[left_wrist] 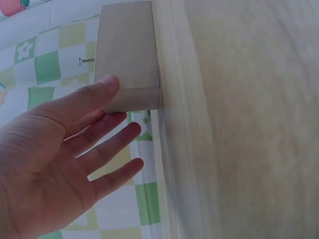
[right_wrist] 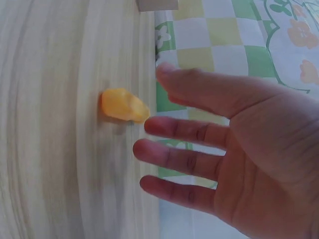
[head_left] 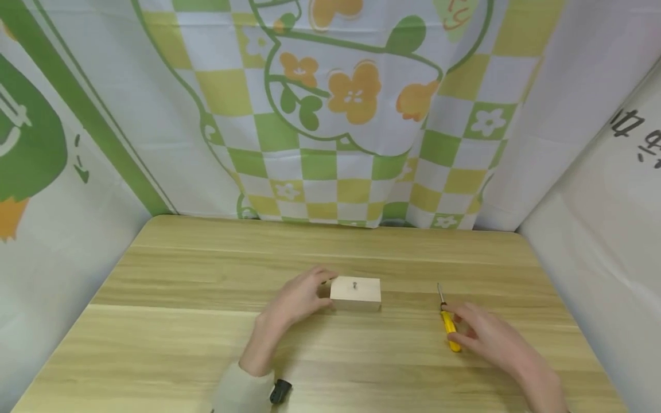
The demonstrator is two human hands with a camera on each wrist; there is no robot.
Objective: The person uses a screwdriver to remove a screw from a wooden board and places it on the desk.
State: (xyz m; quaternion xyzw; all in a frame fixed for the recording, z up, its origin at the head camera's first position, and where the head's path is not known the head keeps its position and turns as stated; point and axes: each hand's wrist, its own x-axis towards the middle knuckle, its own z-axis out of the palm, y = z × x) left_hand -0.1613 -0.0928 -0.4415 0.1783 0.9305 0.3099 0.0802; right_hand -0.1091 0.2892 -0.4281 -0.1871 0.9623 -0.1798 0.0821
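A pale wooden block [head_left: 355, 293] lies on the table with a screw [head_left: 354, 284] standing up from its top face. At its left end is my left hand [head_left: 296, 298], the thumb by the near corner and the index finger by the far one. In the left wrist view, the thumb overlaps the block [left_wrist: 127, 47] and the other fingers spread loosely; firm contact cannot be told. To the right lies a screwdriver [head_left: 449, 330] with a yellow handle and metal shaft. My right hand [head_left: 488, 338] hovers beside its handle, thumb and fingers apart, holding nothing.
The wooden table [head_left: 206, 344] has its back edge against a green-and-yellow checked curtain [head_left: 320, 160]. White sheets hang at left and right, the right one [head_left: 609, 246] bearing dark writing. A small black object [head_left: 280, 391] shows beside the left sleeve.
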